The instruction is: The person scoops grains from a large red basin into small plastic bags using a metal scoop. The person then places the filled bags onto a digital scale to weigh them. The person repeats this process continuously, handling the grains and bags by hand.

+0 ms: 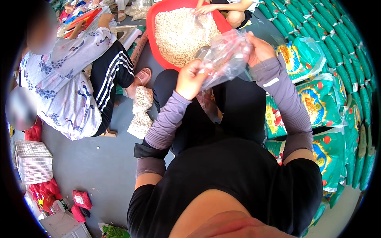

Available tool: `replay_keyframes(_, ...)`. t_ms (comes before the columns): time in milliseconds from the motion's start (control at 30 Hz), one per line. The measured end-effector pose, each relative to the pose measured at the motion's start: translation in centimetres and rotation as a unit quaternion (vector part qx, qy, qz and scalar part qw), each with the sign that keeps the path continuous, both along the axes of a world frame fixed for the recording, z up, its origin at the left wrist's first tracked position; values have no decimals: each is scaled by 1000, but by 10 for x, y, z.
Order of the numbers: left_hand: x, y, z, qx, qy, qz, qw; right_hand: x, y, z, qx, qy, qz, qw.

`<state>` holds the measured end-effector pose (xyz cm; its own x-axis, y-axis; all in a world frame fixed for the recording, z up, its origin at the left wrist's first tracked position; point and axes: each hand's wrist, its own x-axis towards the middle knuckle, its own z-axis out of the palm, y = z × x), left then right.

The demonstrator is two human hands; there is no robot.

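Note:
Between my two hands hangs a clear plastic bag (pixel 227 59), stretched out over my knees and the near edge of a red basin (pixel 154 41). My left hand (pixel 189 78) pinches the bag's left side between thumb and fingers. On the other side, my right hand (pixel 260 48) grips the bag's upper right edge. Small pale seed-like pieces (pixel 174 31) fill the basin. The bag looks crumpled; I cannot make out whether anything is inside it.
Filled clear bags (pixel 142 99) lie on the floor left of my legs. A person (pixel 63 87) sits at my left; another person's hands (pixel 204 8) reach into the basin's far side. Green printed packages (pixel 317 99) are stacked at my right. A white basket (pixel 35 162) stands far left.

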<state>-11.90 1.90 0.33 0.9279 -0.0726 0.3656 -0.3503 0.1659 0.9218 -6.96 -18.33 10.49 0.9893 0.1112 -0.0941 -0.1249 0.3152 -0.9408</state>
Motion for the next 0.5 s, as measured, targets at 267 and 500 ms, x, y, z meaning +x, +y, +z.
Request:
replay_keyframes(267, 72, 10, 3, -199, 178, 101, 958, 90, 8, -3, -348, -255, 77, 899)
replay_keyframes(500, 156, 14, -48, -70, 37, 291, 954, 204, 22, -28, -480, -339, 269, 763)
